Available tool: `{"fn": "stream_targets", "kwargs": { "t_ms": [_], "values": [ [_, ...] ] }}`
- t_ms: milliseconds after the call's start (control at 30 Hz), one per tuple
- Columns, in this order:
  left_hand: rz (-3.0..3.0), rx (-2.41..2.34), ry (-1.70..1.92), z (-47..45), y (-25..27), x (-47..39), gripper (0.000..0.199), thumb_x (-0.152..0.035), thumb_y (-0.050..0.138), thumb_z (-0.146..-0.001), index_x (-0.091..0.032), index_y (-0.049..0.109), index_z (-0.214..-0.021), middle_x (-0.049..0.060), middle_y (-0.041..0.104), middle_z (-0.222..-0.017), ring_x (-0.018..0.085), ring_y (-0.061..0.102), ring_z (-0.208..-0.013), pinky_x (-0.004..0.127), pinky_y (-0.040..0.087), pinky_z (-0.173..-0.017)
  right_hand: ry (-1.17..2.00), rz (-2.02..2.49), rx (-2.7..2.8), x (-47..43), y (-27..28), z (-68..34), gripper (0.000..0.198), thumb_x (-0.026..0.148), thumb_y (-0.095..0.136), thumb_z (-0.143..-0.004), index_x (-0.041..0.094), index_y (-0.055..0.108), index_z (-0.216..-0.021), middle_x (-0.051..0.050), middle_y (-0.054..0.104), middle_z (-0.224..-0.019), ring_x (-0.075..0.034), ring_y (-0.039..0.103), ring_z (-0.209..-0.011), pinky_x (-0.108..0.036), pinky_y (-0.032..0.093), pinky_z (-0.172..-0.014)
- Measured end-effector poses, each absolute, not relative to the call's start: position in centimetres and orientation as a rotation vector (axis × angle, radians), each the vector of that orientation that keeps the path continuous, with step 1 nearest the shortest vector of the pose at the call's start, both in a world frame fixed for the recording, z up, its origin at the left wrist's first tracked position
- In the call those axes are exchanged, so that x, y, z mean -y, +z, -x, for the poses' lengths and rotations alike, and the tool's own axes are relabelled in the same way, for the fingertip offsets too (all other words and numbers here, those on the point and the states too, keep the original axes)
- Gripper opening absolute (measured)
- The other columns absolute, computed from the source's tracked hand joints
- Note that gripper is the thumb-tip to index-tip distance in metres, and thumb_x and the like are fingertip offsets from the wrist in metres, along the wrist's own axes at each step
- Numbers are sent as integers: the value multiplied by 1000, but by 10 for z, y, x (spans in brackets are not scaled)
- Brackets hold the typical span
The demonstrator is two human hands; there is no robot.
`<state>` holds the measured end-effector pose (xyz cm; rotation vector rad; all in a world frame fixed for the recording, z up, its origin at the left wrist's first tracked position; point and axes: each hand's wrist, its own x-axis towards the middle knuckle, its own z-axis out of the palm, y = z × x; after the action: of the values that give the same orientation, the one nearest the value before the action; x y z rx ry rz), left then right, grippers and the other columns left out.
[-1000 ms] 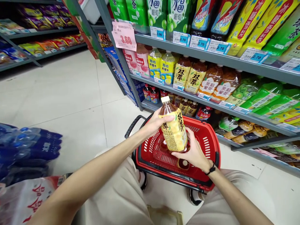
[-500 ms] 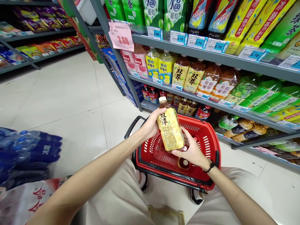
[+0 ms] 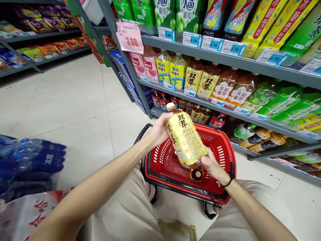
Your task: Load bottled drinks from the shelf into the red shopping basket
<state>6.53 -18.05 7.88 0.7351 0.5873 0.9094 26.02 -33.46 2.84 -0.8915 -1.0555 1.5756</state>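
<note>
A large drink bottle [image 3: 187, 139] with a yellow label and a white cap is held tilted above the red shopping basket [image 3: 224, 134]. My left hand [image 3: 160, 127] grips it near the neck and shoulder. At its base, my right hand [image 3: 212, 164] is closed around the lower end, thumb on the near side. Fingers behind the bottle are partly hidden. Beneath the bottle, a dark round item with a pale centre [image 3: 197, 174] lies in the basket; its kind is unclear. The basket stands on the floor between my legs, its black handle [image 3: 144, 132] to the left.
Shelves ahead hold bottled drinks, including matching yellow-label bottles [image 3: 193, 77]. A grey shelf edge [image 3: 175, 43] runs just beyond the basket. Blue-wrapped water packs [image 3: 47, 157] and a white-and-red bag [image 3: 32, 211] stand at left. Pale tiled floor [image 3: 85, 97] lies between the shelves.
The bottle has turned about its length, bringing more of its label into view. It leans more to the left at the cap, and my right hand has shifted slightly right and down.
</note>
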Motion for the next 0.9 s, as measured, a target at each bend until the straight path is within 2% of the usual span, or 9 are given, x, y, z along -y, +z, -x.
{"fn": "stream_targets", "kwargs": {
  "t_ms": [67, 267, 433, 567, 667, 767, 833, 900],
  "values": [
    [-747, -579, 906, -67, 80, 182, 53, -51, 87, -71, -18, 76, -110, 7, 81, -106, 25, 75, -95, 36, 58, -90, 1627, 850, 1019, 335, 24, -259, 84, 75, 75, -86, 21, 59, -149, -14, 75, -123, -32, 75, -108, -49, 64, -94],
    [-758, -600, 907, -68, 83, 184, 49, -51, 82, -74, -18, 75, -110, 7, 81, -103, 28, 76, -96, 41, 59, -90, 1744, 758, 950, 331, 36, -252, 85, 85, 59, -89, 16, 66, -139, -17, 78, -101, -37, 78, -93, -51, 65, -78],
    [-719, -599, 895, -68, 79, 182, 49, -48, 82, -72, -18, 76, -109, 8, 81, -101, 30, 76, -96, 43, 59, -91, 1862, 717, 821, 332, 42, -252, 92, 92, 50, -87, 14, 66, -133, -19, 78, -95, -34, 78, -81, -40, 62, -59],
    [-675, -561, 886, -70, 78, 184, 49, -47, 82, -75, -18, 76, -114, 10, 80, -117, 31, 75, -108, 45, 57, -99, 2039, 605, 667, 332, 37, -256, 105, 102, 37, -82, 9, 70, -118, -22, 78, -90, -28, 74, -64, -28, 52, -45],
    [-678, -588, 883, -72, 80, 187, 54, -51, 82, -78, -16, 76, -119, 13, 78, -124, 33, 73, -115, 45, 57, -102, 2145, 535, 653, 331, 36, -259, 119, 109, 39, -74, 8, 68, -131, -25, 79, -101, -28, 74, -64, -29, 53, -47],
    [-667, -606, 896, -75, 79, 188, 54, -57, 84, -76, -17, 77, -112, 12, 80, -114, 33, 74, -112, 46, 57, -100, 2189, 534, 657, 332, 39, -261, 128, 110, 38, -72, 11, 56, -151, -25, 79, -110, -30, 75, -66, -33, 55, -50],
    [-668, -606, 897, -76, 77, 187, 53, -61, 84, -76, -17, 77, -107, 11, 81, -108, 34, 74, -110, 47, 57, -100, 2185, 551, 651, 334, 41, -261, 131, 111, 33, -72, 10, 54, -153, -24, 79, -108, -29, 74, -64, -33, 54, -50],
    [-682, -599, 881, -77, 75, 187, 54, -63, 82, -78, -17, 77, -106, 12, 80, -106, 35, 74, -111, 48, 57, -101, 2178, 579, 655, 334, 43, -262, 135, 112, 24, -72, 7, 55, -151, -23, 79, -97, -29, 72, -60, -34, 53, -51]
  ]
}}
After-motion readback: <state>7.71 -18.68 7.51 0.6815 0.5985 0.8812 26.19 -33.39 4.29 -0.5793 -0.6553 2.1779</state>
